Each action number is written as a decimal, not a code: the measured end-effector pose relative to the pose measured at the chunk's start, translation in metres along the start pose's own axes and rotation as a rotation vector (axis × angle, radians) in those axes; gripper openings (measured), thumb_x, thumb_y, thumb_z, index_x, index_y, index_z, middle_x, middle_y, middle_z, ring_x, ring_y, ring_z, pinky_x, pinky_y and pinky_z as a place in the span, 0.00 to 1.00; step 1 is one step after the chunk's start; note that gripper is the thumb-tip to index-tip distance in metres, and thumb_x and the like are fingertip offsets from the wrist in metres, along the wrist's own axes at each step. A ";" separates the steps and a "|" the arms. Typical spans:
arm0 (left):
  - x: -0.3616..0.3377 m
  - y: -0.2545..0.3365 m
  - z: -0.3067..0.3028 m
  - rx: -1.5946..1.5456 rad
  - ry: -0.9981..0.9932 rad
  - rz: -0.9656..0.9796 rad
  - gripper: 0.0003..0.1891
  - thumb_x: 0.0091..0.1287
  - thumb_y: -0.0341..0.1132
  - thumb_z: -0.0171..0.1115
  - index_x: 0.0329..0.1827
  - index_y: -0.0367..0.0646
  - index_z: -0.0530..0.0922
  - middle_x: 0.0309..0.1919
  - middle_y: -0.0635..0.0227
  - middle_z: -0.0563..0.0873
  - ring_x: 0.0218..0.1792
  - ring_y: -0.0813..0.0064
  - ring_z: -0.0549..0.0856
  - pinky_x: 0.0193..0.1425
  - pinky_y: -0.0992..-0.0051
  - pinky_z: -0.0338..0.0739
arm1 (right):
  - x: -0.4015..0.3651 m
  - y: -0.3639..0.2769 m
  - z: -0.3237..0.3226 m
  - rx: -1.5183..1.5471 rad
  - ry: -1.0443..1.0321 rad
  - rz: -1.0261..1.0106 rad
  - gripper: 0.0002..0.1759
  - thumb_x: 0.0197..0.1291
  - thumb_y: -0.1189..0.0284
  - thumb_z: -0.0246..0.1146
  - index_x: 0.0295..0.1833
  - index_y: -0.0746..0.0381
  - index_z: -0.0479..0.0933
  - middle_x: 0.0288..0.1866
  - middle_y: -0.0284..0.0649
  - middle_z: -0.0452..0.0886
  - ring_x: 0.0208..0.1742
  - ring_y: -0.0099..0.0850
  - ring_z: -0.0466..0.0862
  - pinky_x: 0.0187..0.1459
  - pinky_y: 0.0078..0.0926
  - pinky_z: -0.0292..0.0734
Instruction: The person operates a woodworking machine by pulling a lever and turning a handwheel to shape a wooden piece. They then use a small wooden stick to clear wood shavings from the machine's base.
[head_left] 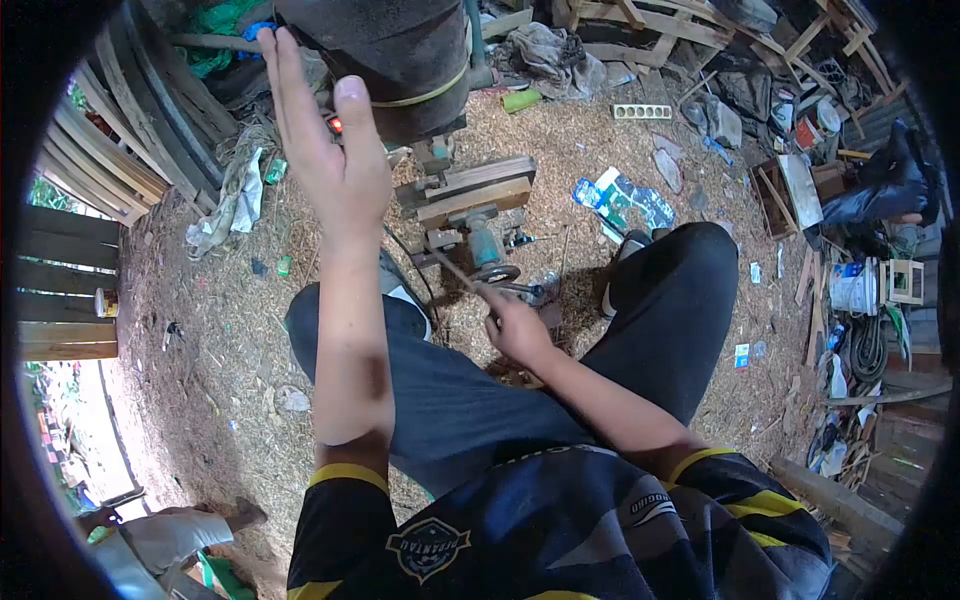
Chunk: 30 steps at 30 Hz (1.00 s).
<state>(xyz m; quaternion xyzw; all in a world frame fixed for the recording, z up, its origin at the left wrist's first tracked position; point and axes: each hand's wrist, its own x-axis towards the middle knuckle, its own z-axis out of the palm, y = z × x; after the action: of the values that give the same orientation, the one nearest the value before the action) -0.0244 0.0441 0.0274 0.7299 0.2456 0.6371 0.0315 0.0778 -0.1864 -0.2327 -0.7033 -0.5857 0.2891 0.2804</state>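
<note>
Floor: brown earth strewn with pale wood shavings (230, 340) spread beneath everything.
Trousers: the seated person's dark grey trousers (680, 300) showed two bent knees, set wide to either side of the metalwork.
Barrel: a big dark round barrel with a thin yellow band (390, 45) stood ahead, at the top of the view.
Metalwork: a green metal vise-like device with a round wheel (487, 245) sat between the knees and the barrel — two rough wooden blocks (475, 203), one greyer, one browner, lay across it.
Sheet: a crumpled green, blue and white printed sheet (635, 205) lay on the shavings, beyond the right knee.
Left hand: the left hand (340, 165) was raised, fingers extended and thumb apart, holding nothing visible; it overlapped the barrel's edge in view, but contact could not be told.
Right hand: the right hand (520, 328) was low before the lap, fingers curled round the rod.
Rod: a thin brownish rod (457, 270) slanted out of that grip — forward and leftward, beside the green device.
</note>
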 end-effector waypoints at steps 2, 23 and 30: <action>-0.002 0.001 0.002 0.007 -0.012 -0.015 0.34 0.82 0.41 0.55 0.84 0.31 0.60 0.85 0.44 0.61 0.85 0.50 0.61 0.87 0.58 0.52 | -0.003 -0.008 -0.031 0.066 0.113 0.079 0.34 0.63 0.73 0.66 0.76 0.53 0.73 0.56 0.59 0.84 0.47 0.57 0.88 0.51 0.51 0.86; 0.002 0.003 0.002 -0.076 0.008 -0.118 0.40 0.76 0.40 0.66 0.84 0.29 0.58 0.84 0.39 0.60 0.85 0.45 0.59 0.87 0.55 0.52 | 0.077 0.022 -0.099 0.231 0.436 0.063 0.21 0.69 0.67 0.64 0.62 0.68 0.82 0.56 0.60 0.87 0.59 0.50 0.87 0.59 0.43 0.82; 0.006 0.025 -0.004 0.109 0.028 -0.005 0.38 0.73 0.35 0.64 0.84 0.34 0.61 0.86 0.38 0.52 0.86 0.39 0.53 0.88 0.48 0.46 | 0.203 -0.089 -0.194 0.589 0.508 -0.196 0.18 0.78 0.67 0.59 0.62 0.68 0.81 0.52 0.46 0.88 0.54 0.30 0.86 0.56 0.27 0.79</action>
<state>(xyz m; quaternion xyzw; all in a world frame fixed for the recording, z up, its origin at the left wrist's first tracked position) -0.0202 0.0236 0.0431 0.7208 0.2822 0.6329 -0.0104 0.1914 0.0173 -0.0522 -0.5828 -0.4541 0.2336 0.6321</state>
